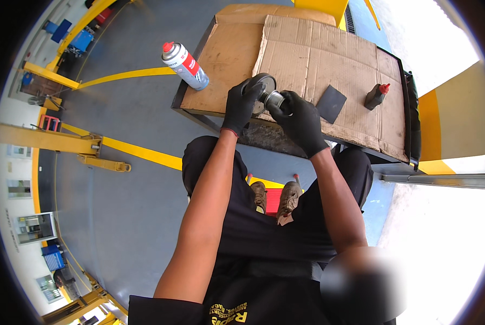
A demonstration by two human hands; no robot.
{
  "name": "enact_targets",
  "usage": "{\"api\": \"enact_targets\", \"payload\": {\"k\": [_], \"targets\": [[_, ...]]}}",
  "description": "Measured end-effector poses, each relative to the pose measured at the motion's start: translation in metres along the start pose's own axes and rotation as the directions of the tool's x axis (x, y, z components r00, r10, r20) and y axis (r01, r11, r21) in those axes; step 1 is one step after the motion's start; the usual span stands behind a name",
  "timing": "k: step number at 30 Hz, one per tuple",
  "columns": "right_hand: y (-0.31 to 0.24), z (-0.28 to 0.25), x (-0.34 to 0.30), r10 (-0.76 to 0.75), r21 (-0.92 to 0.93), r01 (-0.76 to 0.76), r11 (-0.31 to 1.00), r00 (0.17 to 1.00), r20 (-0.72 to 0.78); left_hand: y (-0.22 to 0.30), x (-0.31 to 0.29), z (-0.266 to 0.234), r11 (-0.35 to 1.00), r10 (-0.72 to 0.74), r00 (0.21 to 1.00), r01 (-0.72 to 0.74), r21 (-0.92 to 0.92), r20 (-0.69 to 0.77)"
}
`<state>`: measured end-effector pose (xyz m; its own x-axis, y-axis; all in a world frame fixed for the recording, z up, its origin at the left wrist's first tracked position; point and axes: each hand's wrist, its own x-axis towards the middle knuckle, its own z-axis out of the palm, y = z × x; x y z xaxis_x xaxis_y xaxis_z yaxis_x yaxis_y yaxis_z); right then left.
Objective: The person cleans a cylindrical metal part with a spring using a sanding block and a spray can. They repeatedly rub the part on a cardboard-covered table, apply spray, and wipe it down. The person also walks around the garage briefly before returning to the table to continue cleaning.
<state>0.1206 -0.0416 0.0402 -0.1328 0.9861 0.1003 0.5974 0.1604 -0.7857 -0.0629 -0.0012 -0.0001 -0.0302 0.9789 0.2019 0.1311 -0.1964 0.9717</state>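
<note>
Left hand (pixel 240 104): fingers grip flanged metal part (pixel 274 99) by disc. Right hand (pixel 303 120): fingers curl around its cylinder. Aerosol can (pixel 186 66) sits left of part.

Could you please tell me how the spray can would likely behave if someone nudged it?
The spray can would probably tip fairly easily, being tall and narrow. Once down, its round body might roll off the cardboard, whose left edge is close. Its smooth, metallic-looking shell suggests it is fairly stiff.
</note>
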Motion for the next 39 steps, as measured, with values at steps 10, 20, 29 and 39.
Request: {"api": "enact_targets", "payload": {"k": [10, 20, 29, 39], "targets": [[0.018, 0.001, 0.008, 0.028, 0.109, -0.041, 0.993, 0.993, 0.119, 0.004, 0.000, 0.001, 1.000, 0.006, 1.000, -0.006, 0.030, -0.003], [0.012, 0.002, 0.005, 0.053, 0.245, -0.054, 0.968, 0.999, 0.011, 0.001, 0.001, 0.001, 1.000, 0.010, 1.000, -0.010, 0.006, -0.005], [0.005, 0.002, 0.004, -0.243, 0.046, 0.253, 0.966, 0.957, -0.158, -0.002, 0.003, -0.003, 1.000, -0.018, 1.000, 0.018, 0.020, -0.022], [0.003, 0.011, 0.001, -0.282, -0.011, 0.291, 0.957, 0.916, -0.287, 0.000, 0.003, -0.004, 0.999, -0.024, 1.000, 0.024, 0.023, -0.011]]}}
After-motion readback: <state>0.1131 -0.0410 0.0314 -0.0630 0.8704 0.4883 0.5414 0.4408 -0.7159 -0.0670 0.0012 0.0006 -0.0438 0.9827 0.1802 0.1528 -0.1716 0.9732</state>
